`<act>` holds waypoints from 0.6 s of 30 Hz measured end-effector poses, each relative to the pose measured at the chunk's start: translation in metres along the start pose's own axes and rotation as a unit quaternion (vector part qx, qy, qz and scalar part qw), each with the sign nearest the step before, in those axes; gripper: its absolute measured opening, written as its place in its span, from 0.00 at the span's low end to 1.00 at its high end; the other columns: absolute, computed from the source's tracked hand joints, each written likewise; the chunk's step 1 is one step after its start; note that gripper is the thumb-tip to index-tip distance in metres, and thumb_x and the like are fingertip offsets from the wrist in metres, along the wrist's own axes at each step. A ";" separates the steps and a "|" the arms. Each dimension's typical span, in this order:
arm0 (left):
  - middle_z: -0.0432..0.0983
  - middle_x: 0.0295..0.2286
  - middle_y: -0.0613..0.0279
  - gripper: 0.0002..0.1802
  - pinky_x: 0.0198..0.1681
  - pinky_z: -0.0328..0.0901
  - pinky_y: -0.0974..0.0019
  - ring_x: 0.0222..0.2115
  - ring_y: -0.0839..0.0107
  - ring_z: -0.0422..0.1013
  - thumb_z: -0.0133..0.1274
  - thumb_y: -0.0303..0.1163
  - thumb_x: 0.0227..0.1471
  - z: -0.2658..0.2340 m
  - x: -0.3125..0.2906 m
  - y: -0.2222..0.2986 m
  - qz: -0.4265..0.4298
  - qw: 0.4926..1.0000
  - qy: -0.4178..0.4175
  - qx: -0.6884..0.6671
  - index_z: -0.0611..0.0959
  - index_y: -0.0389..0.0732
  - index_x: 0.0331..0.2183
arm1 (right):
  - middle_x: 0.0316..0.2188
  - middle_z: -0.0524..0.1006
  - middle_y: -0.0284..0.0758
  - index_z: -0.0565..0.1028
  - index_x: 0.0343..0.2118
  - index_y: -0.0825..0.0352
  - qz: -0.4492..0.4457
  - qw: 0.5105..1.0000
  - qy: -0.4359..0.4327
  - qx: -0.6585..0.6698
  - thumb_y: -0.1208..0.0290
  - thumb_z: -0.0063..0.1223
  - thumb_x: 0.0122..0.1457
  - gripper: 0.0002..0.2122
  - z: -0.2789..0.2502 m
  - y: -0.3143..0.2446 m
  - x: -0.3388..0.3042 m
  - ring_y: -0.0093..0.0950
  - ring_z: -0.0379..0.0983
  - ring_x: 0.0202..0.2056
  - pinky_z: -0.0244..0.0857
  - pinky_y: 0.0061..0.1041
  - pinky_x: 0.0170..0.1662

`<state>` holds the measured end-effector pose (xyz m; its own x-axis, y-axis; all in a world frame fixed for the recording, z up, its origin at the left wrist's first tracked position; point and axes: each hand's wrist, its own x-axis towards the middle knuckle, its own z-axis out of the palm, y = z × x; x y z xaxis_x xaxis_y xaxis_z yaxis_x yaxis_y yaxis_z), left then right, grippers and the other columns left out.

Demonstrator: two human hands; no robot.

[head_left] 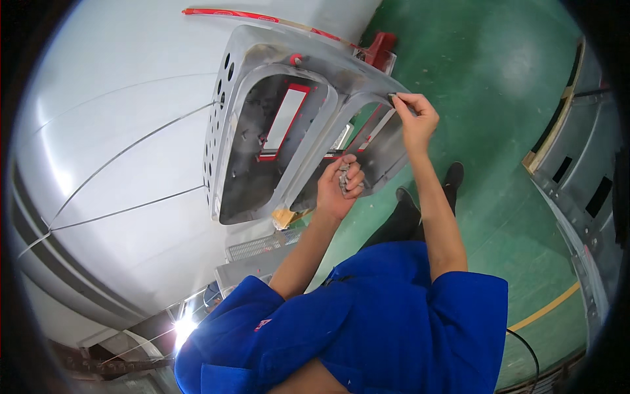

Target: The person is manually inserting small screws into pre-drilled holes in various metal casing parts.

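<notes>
A grey sheet-metal panel (338,98) with two large rounded openings stands tilted in front of me. My left hand (338,189) is curled, palm up, around several small grey pieces (344,177), just in front of the nearer opening. What exactly the pieces are is too small to tell. With thumb and forefinger my right hand (420,125) pinches one small dark grey piece (392,96) at the panel's right edge. That piece appears to touch the metal there.
Behind the panel stretches a large pale curved surface (131,85) with a red strip (262,18) along its top. A red bracket (380,51) sits at the panel's far corner. Green floor (499,131) lies to the right, with more metal panels (584,177) beyond. Bright light glares at lower left.
</notes>
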<state>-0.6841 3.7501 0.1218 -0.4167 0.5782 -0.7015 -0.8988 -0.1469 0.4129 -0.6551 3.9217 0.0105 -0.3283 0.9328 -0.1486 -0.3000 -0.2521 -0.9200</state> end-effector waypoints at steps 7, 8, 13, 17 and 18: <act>0.61 0.20 0.65 0.13 0.14 0.48 0.77 0.15 0.79 0.55 0.37 0.33 0.55 -0.001 -0.006 -0.013 0.010 0.989 -0.039 0.146 0.71 0.39 0.39 | 0.23 0.77 0.30 0.78 0.25 0.71 0.006 0.998 -0.062 0.020 0.79 0.61 0.45 0.04 0.003 0.005 0.013 0.15 0.70 0.25 0.63 0.15 0.31; 0.61 0.20 0.65 0.13 0.15 0.49 0.76 0.15 0.79 0.55 0.37 0.34 0.56 0.001 -0.007 -0.014 0.012 0.985 -0.043 0.166 0.71 0.39 0.39 | 0.23 0.78 0.30 0.78 0.24 0.71 0.021 0.996 -0.079 0.022 0.78 0.61 0.44 0.04 0.002 0.005 0.018 0.16 0.70 0.24 0.63 0.16 0.31; 0.61 0.20 0.65 0.13 0.15 0.49 0.76 0.14 0.79 0.55 0.35 0.35 0.59 0.013 -0.008 -0.021 0.006 0.973 -0.075 0.218 0.70 0.38 0.39 | 0.22 0.77 0.29 0.78 0.23 0.70 0.064 0.985 -0.162 0.006 0.74 0.64 0.43 0.07 -0.004 0.002 0.044 0.15 0.69 0.24 0.62 0.14 0.29; 0.60 0.19 0.67 0.14 0.15 0.48 0.77 0.14 0.81 0.54 0.36 0.39 0.60 0.004 0.006 -0.025 -0.004 0.974 -0.056 0.219 0.70 0.39 0.38 | 0.22 0.75 0.29 0.77 0.26 0.70 0.111 0.959 -0.260 0.030 0.74 0.62 0.44 0.07 -0.024 -0.030 0.021 0.16 0.69 0.26 0.61 0.15 0.30; 0.59 0.19 0.68 0.14 0.15 0.47 0.77 0.13 0.81 0.53 0.36 0.39 0.60 0.001 0.011 -0.026 -0.004 0.972 -0.039 0.233 0.71 0.40 0.38 | 0.23 0.75 0.29 0.77 0.27 0.70 0.126 0.933 -0.336 0.036 0.74 0.62 0.45 0.07 -0.031 -0.036 0.010 0.16 0.68 0.26 0.61 0.16 0.30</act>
<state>-0.6656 3.7607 0.1038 -0.3822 0.6403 -0.6663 -0.7357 0.2255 0.6387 -0.6202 3.9484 0.0314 -0.8761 0.4765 -0.0735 -0.1895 -0.4804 -0.8563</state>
